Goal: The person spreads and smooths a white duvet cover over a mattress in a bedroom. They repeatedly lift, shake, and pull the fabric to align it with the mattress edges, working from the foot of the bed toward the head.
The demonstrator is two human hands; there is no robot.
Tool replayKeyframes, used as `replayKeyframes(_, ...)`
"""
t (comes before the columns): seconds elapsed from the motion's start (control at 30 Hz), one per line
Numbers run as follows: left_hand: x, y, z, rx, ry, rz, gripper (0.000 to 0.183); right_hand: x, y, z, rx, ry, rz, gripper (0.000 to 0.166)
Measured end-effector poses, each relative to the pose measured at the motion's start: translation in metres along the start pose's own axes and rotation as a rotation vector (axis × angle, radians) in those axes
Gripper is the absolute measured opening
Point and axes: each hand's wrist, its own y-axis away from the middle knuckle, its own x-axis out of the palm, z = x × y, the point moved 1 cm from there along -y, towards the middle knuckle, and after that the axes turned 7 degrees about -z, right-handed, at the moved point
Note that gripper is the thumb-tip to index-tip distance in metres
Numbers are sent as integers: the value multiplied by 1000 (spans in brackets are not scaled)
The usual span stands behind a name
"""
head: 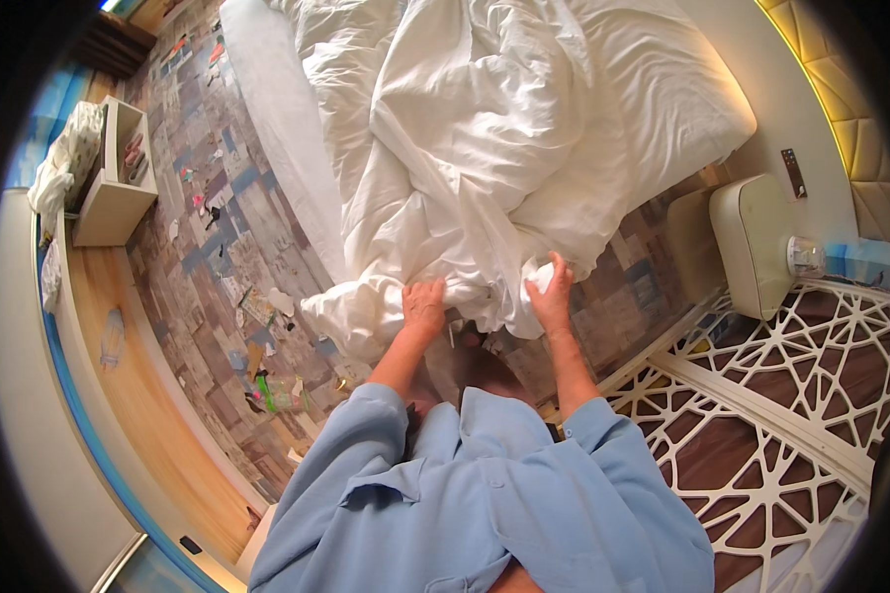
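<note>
A rumpled white duvet covers much of the bed and hangs over the side nearest me. My left hand grips its bunched near edge, knuckles up. Some way to the right, my right hand holds another fold of the same edge between thumb and fingers. Between my hands the cloth droops in loose folds. Under the duvet, the white fitted sheet shows at the bed's right corner, and a smooth white strip of bedding runs down the left side.
Litter and scraps lie scattered over the patchwork-patterned floor at left. A pale bedside cabinet stands at right, beside a white lattice screen. At the far left are a long wooden bench top and an open shelf unit.
</note>
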Motion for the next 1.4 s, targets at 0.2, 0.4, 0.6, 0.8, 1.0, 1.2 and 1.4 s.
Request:
replayKeyframes(0.2,-56,5,-49,-140,512,37,35,28,29,7,66,59,181,100)
replayKeyframes(0.4,-129,20,-103,-108,540,-147,33,7,11,29,104,179,167,85)
replayKeyframes(0.6,-178,21,-104,-182,728,-303,35,-26,-27,18,249,-363,249,57)
replayKeyframes(0.8,-220,32,-111,34,531,-532,28,-62,-56,19,133,-151,56,24)
replayKeyframes(1.0,-236,56,-65,-130,696,-669,31,-127,-117,-8,-187,137,-405,20)
replayKeyframes(1.2,-204,57,-1,-331,663,-740,24,-129,-132,-2,-166,67,-340,20)
replayKeyframes(1.4,-143,74,39,-511,95,-497,25,-98,-98,-10,14,-80,-256,22)
